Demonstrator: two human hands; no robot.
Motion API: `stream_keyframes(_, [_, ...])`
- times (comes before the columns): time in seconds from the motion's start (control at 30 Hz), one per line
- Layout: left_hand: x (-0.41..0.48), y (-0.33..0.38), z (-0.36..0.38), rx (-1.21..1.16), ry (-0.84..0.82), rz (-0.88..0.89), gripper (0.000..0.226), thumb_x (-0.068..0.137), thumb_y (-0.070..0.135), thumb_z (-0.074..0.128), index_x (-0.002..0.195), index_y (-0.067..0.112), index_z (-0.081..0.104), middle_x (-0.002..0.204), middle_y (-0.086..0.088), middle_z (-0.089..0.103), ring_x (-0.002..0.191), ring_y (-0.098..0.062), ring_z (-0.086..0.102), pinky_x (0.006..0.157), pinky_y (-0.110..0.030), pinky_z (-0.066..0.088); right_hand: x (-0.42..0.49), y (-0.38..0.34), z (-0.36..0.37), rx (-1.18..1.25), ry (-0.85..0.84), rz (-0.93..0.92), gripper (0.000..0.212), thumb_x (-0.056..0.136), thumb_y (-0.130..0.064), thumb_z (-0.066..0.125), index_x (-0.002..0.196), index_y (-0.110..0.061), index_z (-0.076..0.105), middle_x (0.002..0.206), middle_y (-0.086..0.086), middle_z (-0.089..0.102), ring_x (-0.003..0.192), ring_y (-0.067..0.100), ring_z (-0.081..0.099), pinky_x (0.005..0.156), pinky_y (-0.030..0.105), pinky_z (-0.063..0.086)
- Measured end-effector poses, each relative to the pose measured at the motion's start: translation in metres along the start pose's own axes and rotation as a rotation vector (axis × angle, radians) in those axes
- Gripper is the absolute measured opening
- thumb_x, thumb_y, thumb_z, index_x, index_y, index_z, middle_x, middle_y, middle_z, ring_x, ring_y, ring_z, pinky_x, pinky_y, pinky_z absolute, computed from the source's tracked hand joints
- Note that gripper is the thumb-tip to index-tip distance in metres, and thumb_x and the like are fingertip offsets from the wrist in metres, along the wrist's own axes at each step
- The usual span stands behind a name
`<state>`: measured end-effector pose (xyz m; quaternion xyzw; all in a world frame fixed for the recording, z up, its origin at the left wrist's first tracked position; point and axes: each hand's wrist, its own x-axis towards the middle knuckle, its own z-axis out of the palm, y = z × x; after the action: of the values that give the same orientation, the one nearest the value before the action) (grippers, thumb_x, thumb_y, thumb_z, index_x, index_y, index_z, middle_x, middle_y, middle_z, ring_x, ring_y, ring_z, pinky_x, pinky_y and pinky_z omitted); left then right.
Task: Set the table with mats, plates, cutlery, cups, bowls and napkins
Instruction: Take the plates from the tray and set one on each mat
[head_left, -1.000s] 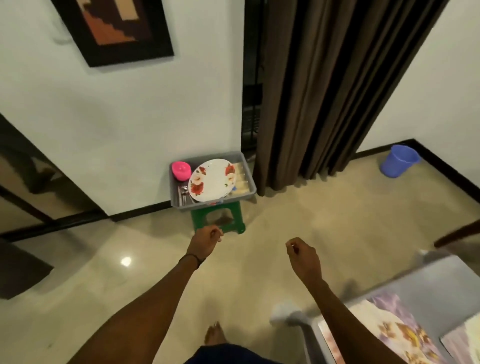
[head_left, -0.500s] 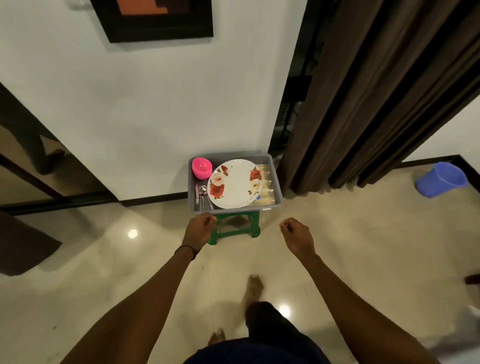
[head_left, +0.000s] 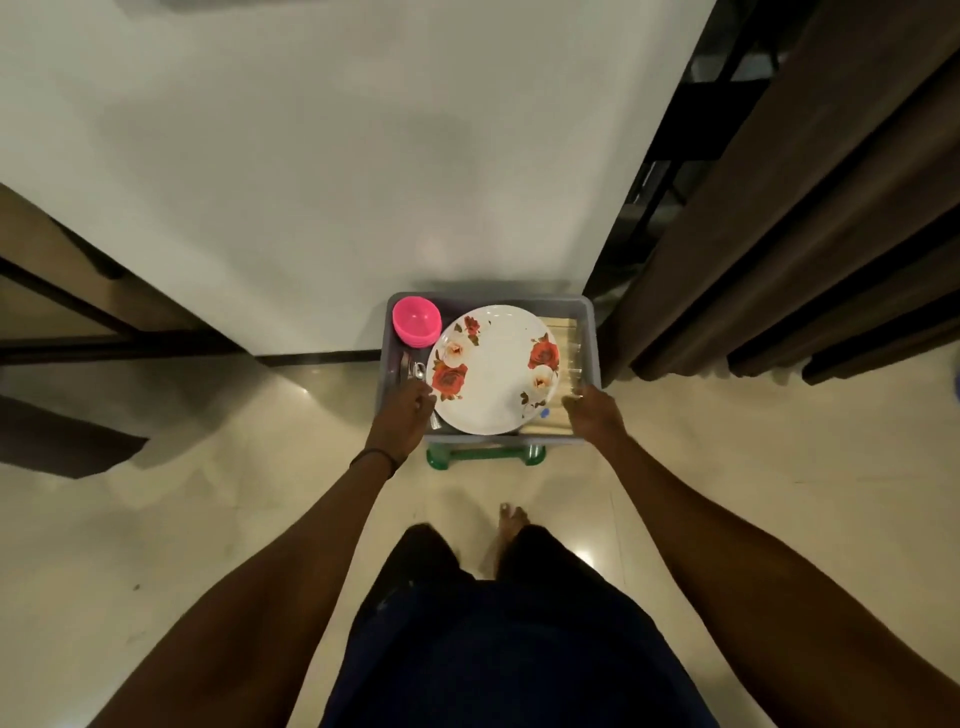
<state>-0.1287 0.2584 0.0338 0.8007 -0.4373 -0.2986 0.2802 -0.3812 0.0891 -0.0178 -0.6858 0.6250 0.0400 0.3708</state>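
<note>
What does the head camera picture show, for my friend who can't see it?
A person reaches both hands into a grey tub on a green stool: the left hand by the left edge of a flowered white plate, the right hand at the tub's right side. Pink bowls and cutlery lie left of the plate.

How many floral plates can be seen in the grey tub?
1: a floral plate lies in the middle of the grey tub, right of the pink bowls; more may be stacked hidden beneath it.
</note>
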Motion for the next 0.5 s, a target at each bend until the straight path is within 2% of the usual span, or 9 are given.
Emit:
stream_keyframes(0.1, [0.032,-0.01,0.016,0.015,-0.022,0.0,0.014,0.097,0.012,0.052,0.103,0.001,0.059,0.102,-0.013,0.064,0.088,-0.019,0.056,0.077,-0.031,0.043,0.047,-0.003,0.011,0.003,0.007,0.001,0.046,0.1,-0.036,0.047,0.138,-0.011,0.052,0.139,0.015,0.055,0.127,0.034,0.052,0.102,0.039,0.043])
stream_keyframes(0.23, [0.079,-0.048,0.044,0.084,-0.023,-0.014,0.022,0.097,0.027,0.05,0.107,0.009,0.058,0.107,-0.01,0.066,0.098,-0.027,0.061,0.089,-0.043,0.05,0.111,0.004,0.047,0.044,0.018,0.04,0.051,0.101,-0.037,0.049,0.142,-0.007,0.045,0.143,0.016,0.051,0.131,0.034,0.049,0.105,0.041,0.042])
stream_keyframes(0.37, [0.103,-0.069,0.067,0.07,-0.05,-0.011,0.017,0.098,0.017,0.051,0.111,0.007,0.058,0.111,-0.011,0.064,0.097,-0.025,0.06,0.086,-0.036,0.05,0.152,0.005,0.086,0.012,0.028,0.105,0.056,0.098,-0.033,0.054,0.144,-0.005,0.035,0.144,0.019,0.047,0.132,0.036,0.047,0.106,0.045,0.043])
stream_keyframes(0.5, [0.117,-0.086,0.076,0.042,-0.073,-0.007,0.016,0.1,0.018,0.049,0.112,0.009,0.054,0.111,-0.006,0.061,0.094,-0.016,0.058,0.078,-0.027,0.049,0.172,-0.001,0.107,0.164,0.052,0.198,0.066,0.096,-0.03,0.06,0.145,-0.003,0.027,0.144,0.02,0.046,0.129,0.038,0.05,0.102,0.046,0.047])
